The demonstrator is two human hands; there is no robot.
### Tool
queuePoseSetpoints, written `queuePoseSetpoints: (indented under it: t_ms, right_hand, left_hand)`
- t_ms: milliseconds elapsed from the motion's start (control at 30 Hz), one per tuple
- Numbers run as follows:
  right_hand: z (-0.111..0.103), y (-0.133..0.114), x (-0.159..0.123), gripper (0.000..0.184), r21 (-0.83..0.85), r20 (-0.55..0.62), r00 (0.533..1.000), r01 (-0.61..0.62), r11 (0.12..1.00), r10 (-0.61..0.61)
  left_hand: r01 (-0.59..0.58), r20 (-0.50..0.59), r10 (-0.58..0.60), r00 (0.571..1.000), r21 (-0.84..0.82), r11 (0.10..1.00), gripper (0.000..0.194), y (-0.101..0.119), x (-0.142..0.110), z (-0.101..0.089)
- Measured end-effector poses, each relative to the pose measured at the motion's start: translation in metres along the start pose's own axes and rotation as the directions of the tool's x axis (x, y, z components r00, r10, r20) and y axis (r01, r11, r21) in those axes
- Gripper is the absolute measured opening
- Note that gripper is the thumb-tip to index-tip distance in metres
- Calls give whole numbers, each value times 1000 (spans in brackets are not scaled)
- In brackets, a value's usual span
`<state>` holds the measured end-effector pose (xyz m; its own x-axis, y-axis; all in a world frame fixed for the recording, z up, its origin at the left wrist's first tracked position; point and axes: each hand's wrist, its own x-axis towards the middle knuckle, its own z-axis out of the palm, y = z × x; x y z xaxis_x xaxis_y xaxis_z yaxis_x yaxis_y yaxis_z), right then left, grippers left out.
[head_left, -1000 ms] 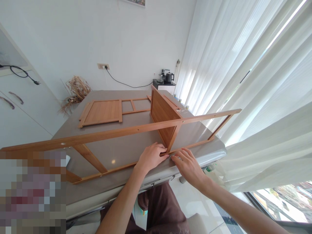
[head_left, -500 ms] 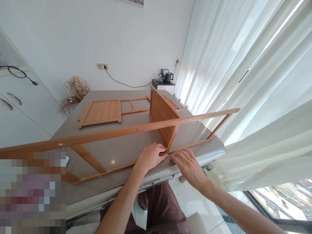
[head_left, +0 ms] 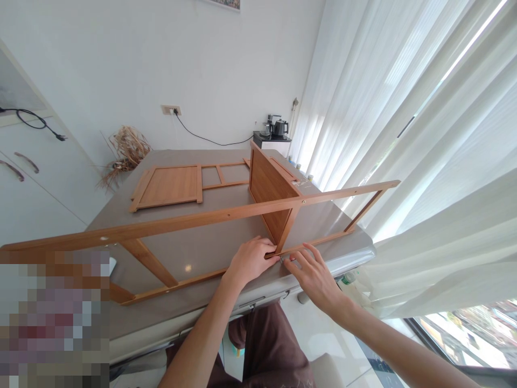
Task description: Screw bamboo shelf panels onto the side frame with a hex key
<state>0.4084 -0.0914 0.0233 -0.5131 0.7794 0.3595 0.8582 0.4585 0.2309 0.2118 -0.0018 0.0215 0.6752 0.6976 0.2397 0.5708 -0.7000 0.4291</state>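
A wooden frame (head_left: 205,218) stands on its long side on the table, with two long rails joined by crosspieces. A wooden shelf panel (head_left: 271,186) meets it upright and runs back from the front crosspiece. My left hand (head_left: 251,261) is closed around the lower rail at the panel's bottom corner, thumb and fingers on either side of the wood. Just right of it, my right hand (head_left: 313,270) pinches a thin metal piece (head_left: 281,259) against the rail's outer face. That piece is too small and too covered by fingers to name its kind.
Another wooden panel with a ladder-like frame (head_left: 172,186) lies flat on the grey table (head_left: 133,229). A kettle (head_left: 280,127) stands on a small cabinet behind. Sheer curtains (head_left: 404,108) hang to the right. Dried stalks (head_left: 127,148) are by the wall. The lower left is pixelated.
My right hand's fingers have shifted and curled slightly at the joint, the index finger lifting a little. My left hand and the wooden frame stay in place.
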Motion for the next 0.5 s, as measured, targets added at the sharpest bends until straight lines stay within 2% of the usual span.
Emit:
queuePoseSetpoints:
  t_ms: [267,500]
  right_hand:
    - [-5,-3,7,23,-134,39,998,53,990,-48]
    - [-9,-2,11,25,-130,66,997,42,991,-33]
  left_hand:
    - [-11,-14,11,1000,12,1000,21,0,0,1]
    - [-14,-19,15,1000,16,1000,20,-1,0,1]
